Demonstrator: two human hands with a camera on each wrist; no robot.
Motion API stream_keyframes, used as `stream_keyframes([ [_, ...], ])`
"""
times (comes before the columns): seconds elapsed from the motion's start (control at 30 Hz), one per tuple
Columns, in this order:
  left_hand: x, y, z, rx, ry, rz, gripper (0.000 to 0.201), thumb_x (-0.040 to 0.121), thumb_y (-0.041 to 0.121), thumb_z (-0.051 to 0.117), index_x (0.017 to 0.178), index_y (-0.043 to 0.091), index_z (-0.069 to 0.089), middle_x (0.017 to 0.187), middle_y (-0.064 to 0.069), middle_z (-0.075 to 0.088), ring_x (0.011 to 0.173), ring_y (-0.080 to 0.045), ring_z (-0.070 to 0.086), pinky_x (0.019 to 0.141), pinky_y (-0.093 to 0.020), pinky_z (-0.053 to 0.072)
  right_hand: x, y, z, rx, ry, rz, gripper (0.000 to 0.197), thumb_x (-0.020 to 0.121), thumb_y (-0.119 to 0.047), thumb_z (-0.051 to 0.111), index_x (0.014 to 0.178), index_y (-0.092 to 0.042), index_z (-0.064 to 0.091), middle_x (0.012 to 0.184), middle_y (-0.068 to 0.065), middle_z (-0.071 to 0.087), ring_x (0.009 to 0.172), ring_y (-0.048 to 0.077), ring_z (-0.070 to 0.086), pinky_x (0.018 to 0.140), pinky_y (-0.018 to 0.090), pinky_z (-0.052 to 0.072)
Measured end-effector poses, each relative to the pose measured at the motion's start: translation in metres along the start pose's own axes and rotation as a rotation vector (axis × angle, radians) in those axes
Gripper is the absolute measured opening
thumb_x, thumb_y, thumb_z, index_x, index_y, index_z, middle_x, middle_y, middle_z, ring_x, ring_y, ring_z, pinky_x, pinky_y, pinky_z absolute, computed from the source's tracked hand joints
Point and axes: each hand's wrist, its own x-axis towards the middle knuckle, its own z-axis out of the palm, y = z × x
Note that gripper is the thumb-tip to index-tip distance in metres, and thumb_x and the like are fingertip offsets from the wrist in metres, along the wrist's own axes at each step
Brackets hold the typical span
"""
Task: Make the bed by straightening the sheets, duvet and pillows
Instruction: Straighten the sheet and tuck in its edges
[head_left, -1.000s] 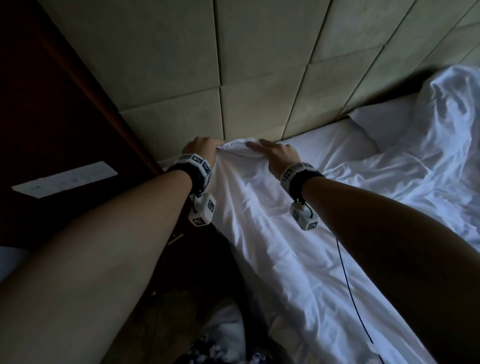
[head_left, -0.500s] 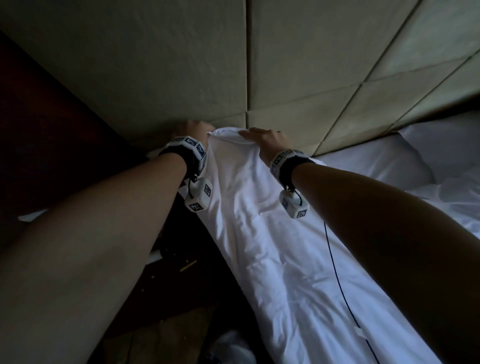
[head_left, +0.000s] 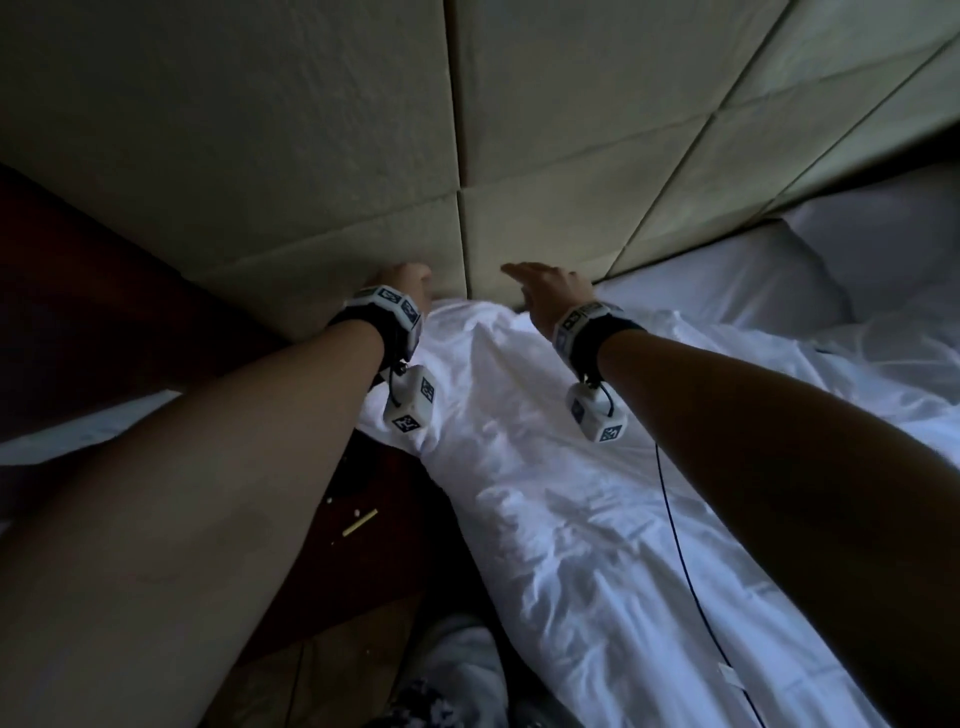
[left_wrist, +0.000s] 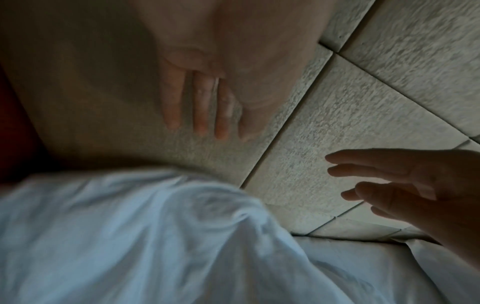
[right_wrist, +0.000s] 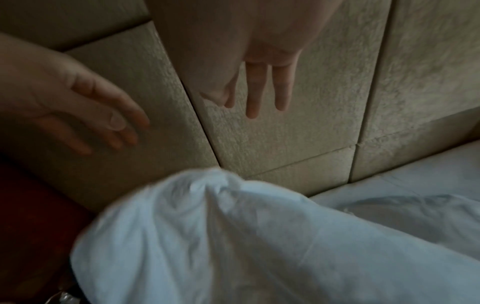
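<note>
A white duvet (head_left: 545, 493) lies along the bed's left side, its top corner (left_wrist: 182, 195) bunched against the padded headboard (head_left: 311, 130). My left hand (head_left: 405, 283) hovers above that corner with straight fingers (left_wrist: 200, 109) and holds nothing. My right hand (head_left: 545, 283) is also above the duvet's top edge, its fingers (right_wrist: 255, 92) straight and empty. In the right wrist view the duvet corner (right_wrist: 221, 195) sits below both hands. A white pillow (head_left: 727, 291) lies flat at the head of the bed to the right.
The beige padded headboard stands directly in front of my fingers. A dark wooden bedside unit (head_left: 104, 312) sits left of the bed, with dark floor (head_left: 374, 545) beside it. A thin black cable (head_left: 680, 561) runs over the duvet. More rumpled bedding (head_left: 893, 353) lies far right.
Both hands gripped the duvet's top edge and carried it up to the headboard. They have now let go, and the corner has dropped onto the bed.
</note>
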Motion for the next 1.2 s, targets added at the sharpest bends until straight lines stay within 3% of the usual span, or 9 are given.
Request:
stream_keyframes([
  [0.17,-0.042,0.018,0.014,-0.022,-0.118,0.088,0.052,0.092,0.033,0.058,0.14,0.018,0.045,0.137,-0.013,0.053,0.122,-0.031,0.052,0.101,-0.032,0.041,-0.049,-0.001,0.0,0.032,0.022,0.065,0.056,0.093,-0.009,0.042,0.142,-0.036,0.042,0.143,-0.004,0.05,0.113,0.031,0.06,0.087,0.039,0.052],
  [0.37,-0.13,0.04,0.036,-0.011,-0.085,0.229,0.052,0.087,0.031,0.062,0.137,0.02,0.049,0.129,-0.009,0.059,0.113,-0.03,0.057,0.09,-0.031,0.044,-0.146,-0.006,0.004,0.032,0.082,0.123,0.044,0.098,-0.017,0.043,0.14,-0.029,0.047,0.143,-0.001,0.05,0.12,0.027,0.055,0.096,0.035,0.045],
  [0.5,-0.198,0.052,0.062,0.017,-0.074,0.339,0.049,0.085,0.028,0.064,0.132,0.026,0.053,0.127,-0.001,0.058,0.11,-0.023,0.057,0.086,-0.022,0.039,-0.23,-0.009,0.017,0.043,0.074,0.182,0.043,0.099,-0.02,0.043,0.14,-0.034,0.047,0.146,-0.001,0.046,0.12,0.028,0.054,0.096,0.038,0.048],
  [0.6,-0.243,0.07,0.084,0.057,-0.057,0.402,0.045,0.084,0.025,0.065,0.129,0.024,0.055,0.124,-0.005,0.061,0.107,-0.024,0.058,0.091,-0.03,0.043,-0.292,-0.005,0.029,0.044,0.058,0.233,0.044,0.099,-0.021,0.044,0.14,-0.034,0.045,0.148,-0.003,0.044,0.124,0.028,0.052,0.097,0.039,0.047],
  [0.7,-0.278,0.085,0.108,0.045,-0.089,0.47,0.047,0.085,0.026,0.066,0.13,0.017,0.055,0.111,-0.006,0.061,0.092,-0.024,0.055,0.08,-0.032,0.045,-0.347,0.002,0.042,0.084,0.079,0.288,0.044,0.098,-0.019,0.044,0.14,-0.032,0.047,0.148,-0.003,0.044,0.126,0.027,0.05,0.1,0.039,0.046],
  [0.9,-0.325,0.111,0.155,0.085,-0.247,0.553,0.053,0.086,0.032,0.069,0.134,0.02,0.051,0.121,-0.005,0.059,0.103,-0.024,0.059,0.086,-0.032,0.048,-0.438,0.016,0.084,0.147,0.125,0.418,0.043,0.095,-0.017,0.049,0.137,-0.028,0.051,0.143,0.0,0.05,0.123,0.027,0.053,0.101,0.037,0.046],
  [1.2,-0.381,0.113,0.249,0.191,-0.46,0.664,0.056,0.083,0.035,0.071,0.134,0.025,0.051,0.126,-0.004,0.059,0.106,-0.026,0.06,0.092,-0.036,0.05,-0.574,0.004,0.17,0.244,-0.012,0.705,0.043,0.096,-0.018,0.052,0.137,-0.028,0.05,0.143,0.0,0.048,0.123,0.026,0.053,0.097,0.038,0.047],
])
